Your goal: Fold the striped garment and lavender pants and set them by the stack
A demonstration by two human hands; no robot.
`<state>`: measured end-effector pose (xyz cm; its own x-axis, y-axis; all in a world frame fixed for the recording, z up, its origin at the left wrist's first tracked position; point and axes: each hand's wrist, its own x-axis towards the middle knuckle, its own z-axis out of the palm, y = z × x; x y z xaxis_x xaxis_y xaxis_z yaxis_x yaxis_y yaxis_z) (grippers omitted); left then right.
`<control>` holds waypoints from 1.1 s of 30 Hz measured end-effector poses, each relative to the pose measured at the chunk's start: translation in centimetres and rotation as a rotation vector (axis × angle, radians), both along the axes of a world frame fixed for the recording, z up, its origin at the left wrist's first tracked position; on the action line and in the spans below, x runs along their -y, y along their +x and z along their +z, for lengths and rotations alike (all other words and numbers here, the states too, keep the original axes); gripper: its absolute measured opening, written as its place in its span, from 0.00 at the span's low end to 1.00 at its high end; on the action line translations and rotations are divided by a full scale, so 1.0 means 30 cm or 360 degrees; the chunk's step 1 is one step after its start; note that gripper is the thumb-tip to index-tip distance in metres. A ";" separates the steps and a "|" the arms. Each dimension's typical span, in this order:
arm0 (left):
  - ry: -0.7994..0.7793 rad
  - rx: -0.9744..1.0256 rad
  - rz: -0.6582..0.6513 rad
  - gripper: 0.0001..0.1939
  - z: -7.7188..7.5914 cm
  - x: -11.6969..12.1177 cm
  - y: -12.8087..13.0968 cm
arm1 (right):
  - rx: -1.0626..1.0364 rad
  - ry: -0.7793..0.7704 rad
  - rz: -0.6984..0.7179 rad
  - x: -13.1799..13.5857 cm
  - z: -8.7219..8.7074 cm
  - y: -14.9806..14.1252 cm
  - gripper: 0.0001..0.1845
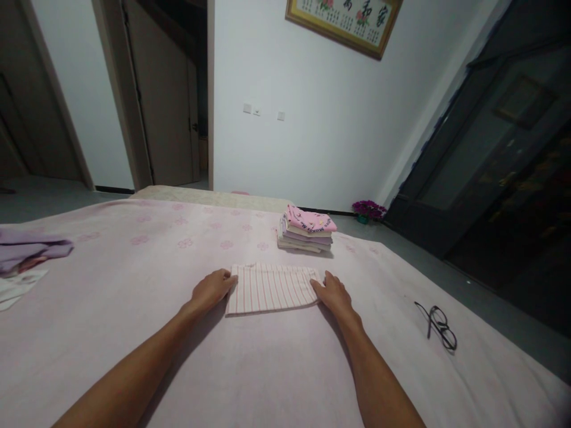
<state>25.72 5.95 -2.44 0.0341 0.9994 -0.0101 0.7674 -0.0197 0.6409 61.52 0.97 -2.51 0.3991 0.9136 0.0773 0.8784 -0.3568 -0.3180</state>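
A folded garment with pink and white stripes [272, 289] lies flat in front of me on the pink bedsheet [250, 368]. My left hand [213, 286] pinches its left edge, thumb on top and the other fingers partly hidden. At the opposite end, my right hand [333, 292] grips the right edge, with the thumb over the cloth. Just beyond the striped piece, to the right, stands a neat stack of folded clothes [306, 229], topped by a pink one with dark lettering.
Loose lilac and white clothes [31, 249] lie at the far left. Black-framed glasses [441, 327] rest on the sheet to the right. Past the far edge are a white wall [312, 154], a door [165, 101] and purple flowers [369, 209] on the floor.
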 end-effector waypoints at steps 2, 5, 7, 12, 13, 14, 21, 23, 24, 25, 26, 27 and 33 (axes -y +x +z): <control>-0.0043 -0.0040 0.0056 0.16 -0.003 -0.023 0.025 | -0.0141 0.0003 0.0018 -0.010 -0.007 0.016 0.33; -0.0019 -0.0026 0.0110 0.14 -0.011 -0.034 0.055 | -0.0327 0.0049 0.0039 -0.020 -0.012 0.025 0.24; 0.0033 0.0041 0.0117 0.14 -0.015 -0.029 0.060 | -0.0445 0.0161 0.0041 -0.022 -0.012 0.017 0.18; 0.0191 0.0186 0.0219 0.18 0.018 -0.014 -0.041 | -0.0974 0.0532 0.0274 -0.020 0.004 -0.093 0.17; 0.0221 0.0188 0.0260 0.18 0.029 -0.013 -0.082 | -0.1095 0.0564 0.0348 -0.021 0.008 -0.133 0.18; 0.0245 0.0181 0.0301 0.18 0.040 -0.013 -0.127 | -0.1199 0.0570 0.0409 -0.023 0.011 -0.176 0.20; 0.0065 -0.0162 0.0410 0.21 0.002 0.025 -0.385 | -0.0846 0.0300 0.0532 -0.035 0.001 -0.407 0.19; 0.0116 -0.0317 0.0375 0.23 -0.017 0.048 -0.397 | -0.0555 0.0234 0.0539 -0.029 0.011 -0.411 0.23; 0.0213 -0.0400 0.0354 0.25 -0.021 0.058 -0.391 | -0.0388 0.0249 0.0531 -0.024 0.020 -0.409 0.25; 0.0337 -0.0477 0.0326 0.25 -0.021 0.067 -0.377 | -0.0227 0.0289 0.0528 -0.019 0.032 -0.409 0.27; 0.0466 -0.0535 0.0276 0.26 -0.018 0.073 -0.356 | -0.0087 0.0339 0.0542 -0.012 0.046 -0.414 0.27; 0.0570 -0.0560 0.0197 0.25 -0.013 0.077 -0.331 | 0.0015 0.0374 0.0593 -0.004 0.059 -0.427 0.27; 0.0677 -0.0345 -0.0570 0.22 -0.043 0.057 -0.175 | 0.0114 0.0258 0.1314 0.037 0.072 -0.624 0.30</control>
<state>20.48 4.23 -3.74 0.4118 0.8437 0.3443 0.7779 -0.5223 0.3495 42.81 -0.12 -0.34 -0.4026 0.8853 0.2326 0.8573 0.4537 -0.2432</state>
